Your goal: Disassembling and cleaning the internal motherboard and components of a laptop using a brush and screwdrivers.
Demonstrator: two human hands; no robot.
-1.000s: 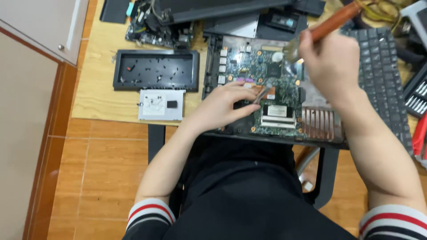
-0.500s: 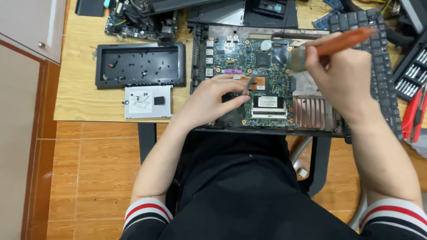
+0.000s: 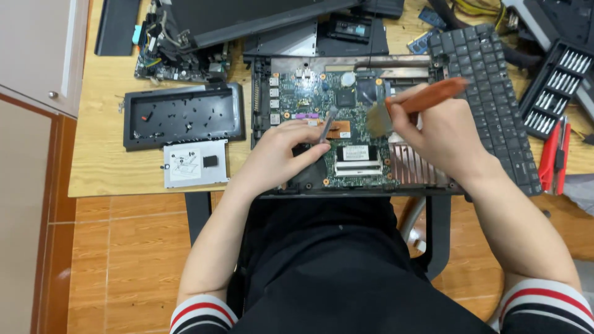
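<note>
right hand [image 3: 442, 133] fingers grip orange-handled brush [image 3: 396, 111] over green laptop motherboard [image 3: 337, 133], left hand [image 3: 284, 148] fingers curled on board.

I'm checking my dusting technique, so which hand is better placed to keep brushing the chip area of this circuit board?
Probably the right hand: it grips the orange-handled brush, whose bristles sit over the circuit board. The left hand rests flat on the board, steadying it.
</note>
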